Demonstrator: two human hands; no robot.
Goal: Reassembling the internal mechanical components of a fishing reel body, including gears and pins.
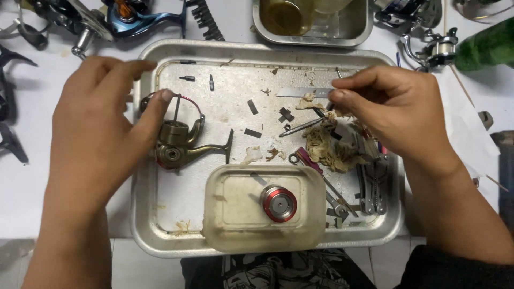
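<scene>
Fingers of the left hand (99,126) pinch the bronze fishing reel body (179,142) at the metal tray's (160,225) left, steadying it upright, while the right hand (399,115), fingertips closed together on something too small to identify, hovers over dirty rags (329,147); nearer sits a cloudy unlabelled plastic tub (235,214) holding a red spool (278,203).

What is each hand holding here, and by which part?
Left hand touches the fishing reel body by its rotor. Right hand pinches something small; cannot tell what.
</scene>
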